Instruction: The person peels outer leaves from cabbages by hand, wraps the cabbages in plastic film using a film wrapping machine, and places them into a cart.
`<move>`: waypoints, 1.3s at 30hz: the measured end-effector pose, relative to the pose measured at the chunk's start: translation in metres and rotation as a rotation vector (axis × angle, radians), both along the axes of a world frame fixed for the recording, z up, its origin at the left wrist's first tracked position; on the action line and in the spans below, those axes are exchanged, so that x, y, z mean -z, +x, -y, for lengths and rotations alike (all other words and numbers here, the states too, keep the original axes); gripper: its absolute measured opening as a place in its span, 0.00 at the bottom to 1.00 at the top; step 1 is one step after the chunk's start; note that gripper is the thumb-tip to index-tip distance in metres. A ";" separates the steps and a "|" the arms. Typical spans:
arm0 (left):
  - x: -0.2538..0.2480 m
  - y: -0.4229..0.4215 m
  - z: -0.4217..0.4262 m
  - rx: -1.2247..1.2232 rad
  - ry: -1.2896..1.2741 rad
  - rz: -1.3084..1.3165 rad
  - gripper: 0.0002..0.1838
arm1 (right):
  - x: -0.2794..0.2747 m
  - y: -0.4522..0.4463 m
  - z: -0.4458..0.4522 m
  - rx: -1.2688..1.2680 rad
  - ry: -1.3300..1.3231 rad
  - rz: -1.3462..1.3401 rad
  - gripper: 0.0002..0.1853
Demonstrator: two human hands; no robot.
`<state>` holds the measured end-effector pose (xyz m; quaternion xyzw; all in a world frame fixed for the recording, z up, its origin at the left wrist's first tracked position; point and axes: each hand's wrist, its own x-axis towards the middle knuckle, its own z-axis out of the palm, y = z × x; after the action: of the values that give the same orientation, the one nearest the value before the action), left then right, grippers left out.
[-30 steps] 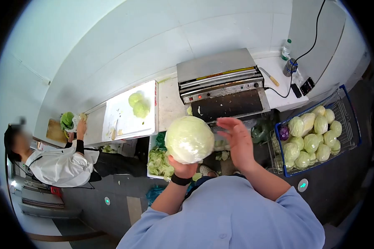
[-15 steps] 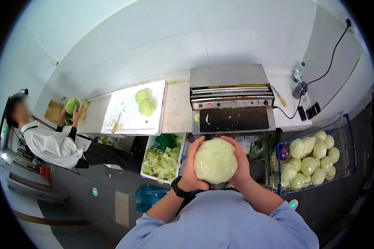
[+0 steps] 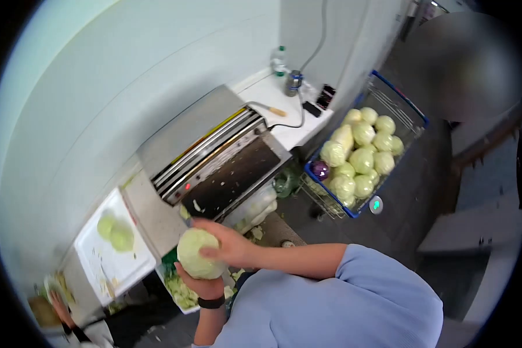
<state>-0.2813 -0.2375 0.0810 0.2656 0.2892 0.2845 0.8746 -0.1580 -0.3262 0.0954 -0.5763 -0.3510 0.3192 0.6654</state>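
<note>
Counter (image 3: 147,210) part-hidden | left hand (image 3: 204,285), partly hidden, cups cabbage (image 3: 191,255); right hand (image 3: 231,245) apparently curls round it | co-worker (image 3: 69,322) cropped

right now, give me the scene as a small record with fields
left hand: cupped under a round pale-green cabbage, black wristband below
right hand: touching that same cabbage
ahead: steel-topped machine, red light lit
on left: white rectangular plastic-looking tray, two pale-green heads on it
on right: blue-rimmed wire cart holding pale cabbages, one round purple vegetable
</note>
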 end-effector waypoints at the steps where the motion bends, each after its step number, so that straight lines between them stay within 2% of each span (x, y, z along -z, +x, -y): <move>1: 0.002 0.005 -0.008 0.048 0.035 0.001 0.40 | -0.006 0.003 0.002 0.018 -0.034 0.005 0.39; 3: -0.003 0.012 -0.017 0.141 0.035 0.079 0.39 | -0.023 0.003 0.003 0.047 -0.116 0.016 0.44; 6: 0.000 0.030 -0.030 0.264 0.027 0.112 0.39 | -0.025 0.019 0.009 0.146 -0.170 0.247 0.51; 7: 0.005 0.038 -0.036 0.332 0.045 0.121 0.39 | -0.031 0.021 0.017 0.298 -0.215 0.353 0.56; 9: 0.006 0.056 -0.039 0.461 0.107 0.142 0.39 | -0.045 0.029 0.038 0.272 -0.290 0.391 0.58; 11: 0.000 0.071 -0.032 0.511 0.391 0.071 0.39 | -0.045 0.036 0.049 0.157 -0.269 0.369 0.59; 12: -0.003 0.077 -0.025 0.526 0.534 0.039 0.38 | -0.042 0.037 0.055 0.192 -0.268 0.360 0.59; 14: -0.006 0.088 -0.018 0.547 0.452 0.024 0.40 | -0.033 0.037 0.067 0.253 -0.259 0.351 0.58; 16: -0.008 0.102 -0.015 0.590 -0.005 0.071 0.41 | -0.030 0.043 0.080 0.287 -0.264 0.427 0.58; 18: 0.006 0.120 -0.010 0.728 0.014 -0.009 0.43 | -0.029 0.050 0.093 0.276 -0.296 0.431 0.58; 20: 0.011 0.138 0.000 0.876 -0.032 -0.039 0.43 | -0.029 0.070 0.113 0.237 -0.344 0.324 0.58; 21: 0.017 0.150 0.010 0.895 -0.060 -0.064 0.43 | -0.028 0.082 0.124 0.211 -0.368 0.270 0.58; 25: 0.026 0.197 0.054 0.906 -0.055 -0.137 0.42 | -0.011 0.123 0.164 0.273 -0.376 0.393 0.57; 28: 0.033 0.232 0.085 0.883 0.033 -0.134 0.40 | 0.000 0.158 0.198 0.297 -0.336 0.406 0.57; 31: 0.016 0.275 0.118 0.947 0.212 -0.132 0.35 | 0.005 0.186 0.233 0.366 -0.309 0.403 0.57; 33: 0.028 0.309 0.119 1.048 0.457 -0.089 0.32 | 0.008 0.212 0.261 0.371 -0.282 0.346 0.57; 34: 0.027 0.325 0.127 1.092 0.574 -0.070 0.31 | 0.012 0.227 0.278 0.423 -0.254 0.371 0.58; 36: 0.007 0.346 0.143 0.883 0.605 -0.299 0.22 | 0.027 0.262 0.313 0.528 -0.194 0.420 0.58; 38: 0.009 0.353 0.130 0.887 0.759 -0.283 0.22 | 0.038 0.312 0.355 0.716 -0.229 0.370 0.56; 39: 0.008 0.350 0.125 0.901 0.746 -0.283 0.20 | 0.045 0.340 0.376 0.851 -0.342 0.439 0.56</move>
<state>0.0691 -0.3623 0.0730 0.6864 0.1424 -0.0701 0.7097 0.1818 -0.7020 0.0500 -0.8224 -0.1594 -0.0561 0.5432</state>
